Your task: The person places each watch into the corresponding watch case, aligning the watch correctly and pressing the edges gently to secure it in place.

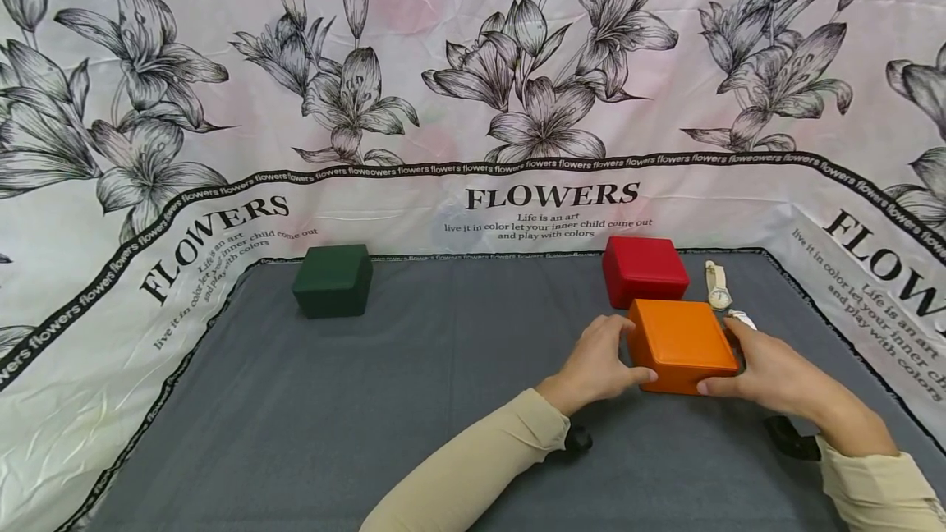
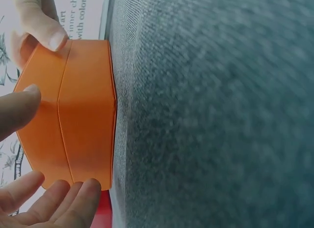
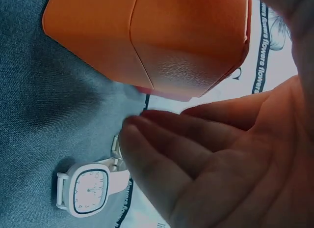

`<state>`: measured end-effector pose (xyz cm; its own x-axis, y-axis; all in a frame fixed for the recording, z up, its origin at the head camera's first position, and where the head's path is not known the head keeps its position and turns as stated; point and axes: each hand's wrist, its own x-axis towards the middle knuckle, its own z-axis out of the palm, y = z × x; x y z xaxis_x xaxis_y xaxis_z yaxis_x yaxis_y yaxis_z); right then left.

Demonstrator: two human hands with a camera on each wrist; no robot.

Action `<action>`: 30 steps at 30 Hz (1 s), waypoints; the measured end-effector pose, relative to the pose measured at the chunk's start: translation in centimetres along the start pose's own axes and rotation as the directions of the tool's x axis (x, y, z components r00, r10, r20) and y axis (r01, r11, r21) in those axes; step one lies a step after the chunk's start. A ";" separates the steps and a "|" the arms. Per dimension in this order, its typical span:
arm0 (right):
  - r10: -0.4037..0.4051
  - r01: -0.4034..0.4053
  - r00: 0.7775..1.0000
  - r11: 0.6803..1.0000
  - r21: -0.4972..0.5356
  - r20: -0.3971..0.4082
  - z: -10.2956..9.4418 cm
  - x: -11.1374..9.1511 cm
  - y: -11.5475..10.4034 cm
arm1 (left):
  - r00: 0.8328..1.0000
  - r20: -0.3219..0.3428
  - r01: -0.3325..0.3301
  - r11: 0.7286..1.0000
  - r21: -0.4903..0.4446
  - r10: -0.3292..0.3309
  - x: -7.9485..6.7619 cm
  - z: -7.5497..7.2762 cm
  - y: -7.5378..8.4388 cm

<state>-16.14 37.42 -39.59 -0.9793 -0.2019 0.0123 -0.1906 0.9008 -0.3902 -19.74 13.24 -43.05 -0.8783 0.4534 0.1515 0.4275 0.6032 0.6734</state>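
Note:
An orange box point(image 1: 681, 343) with its lid closed stands on the grey cloth, between my two hands. My left hand point(image 1: 597, 358) grips its left side, the thumb on the front face and the fingertips against the side, as the left wrist view shows. At the box's right front corner, the thumb of my right hand point(image 1: 772, 368) touches it. The other fingers of that hand are extended beside the box, with a gap in the right wrist view. Below those fingers lies a white square-faced watch point(image 3: 91, 190), mostly hidden by the hand in the head view.
Directly behind the orange box is a red box point(image 1: 645, 271). A cream-strapped watch point(image 1: 717, 286) lies to the right of it. Far to the left sits a dark green box point(image 1: 332, 281). Flower-printed cloth point(image 1: 414, 212) borders the grey surface point(image 1: 414, 368) at the back and sides.

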 end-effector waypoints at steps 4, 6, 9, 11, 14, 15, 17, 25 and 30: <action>0.000 0.000 1.000 1.000 0.012 0.006 -0.2 0.1 0.0 | 1.000 -0.005 0.014 1.000 -0.013 -0.014 0.2 0.2 0.2; 0.006 -0.006 1.000 1.000 0.028 0.012 -0.3 0.1 -0.1 | 1.000 -0.005 0.022 1.000 -0.022 -0.023 0.3 0.3 0.4; 0.006 -0.008 0.999 0.997 0.073 0.033 -0.5 0.1 -0.1 | 0.999 -0.006 0.041 0.998 -0.039 -0.041 0.4 0.4 0.6; 0.013 -0.019 0.999 0.994 0.109 0.050 -0.7 0.1 -0.1 | 0.999 -0.011 0.050 0.997 -0.059 -0.050 0.5 0.5 0.7; 0.019 -0.028 0.998 0.988 0.150 0.067 -1.0 0.1 0.1 | 0.998 -0.017 0.057 0.995 -0.086 -0.059 0.5 0.6 0.8; 0.018 -0.028 0.997 0.987 0.158 0.069 -1.1 0.1 0.2 | 0.998 -0.019 0.055 0.994 -0.094 -0.057 0.5 0.6 0.9; 0.010 -0.021 0.998 0.987 0.162 0.069 -1.2 0.1 0.3 | 0.998 -0.020 0.056 0.992 -0.110 -0.058 0.5 0.6 1.0; -0.002 -0.013 0.997 0.981 0.193 0.082 -1.1 0.0 0.6 | 0.996 -0.009 0.081 0.979 -0.189 -0.085 0.4 0.7 1.2; -0.018 0.003 0.997 0.980 0.199 0.071 -1.1 0.0 0.6 | 0.997 0.000 0.081 0.970 -0.228 -0.083 0.4 0.6 1.1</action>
<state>-16.30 38.36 -38.78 -0.9686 -0.2444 -0.0458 -0.1766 0.8058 -0.5653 -19.47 14.48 -42.70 -0.9108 0.4017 0.0952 0.2952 0.4726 0.8304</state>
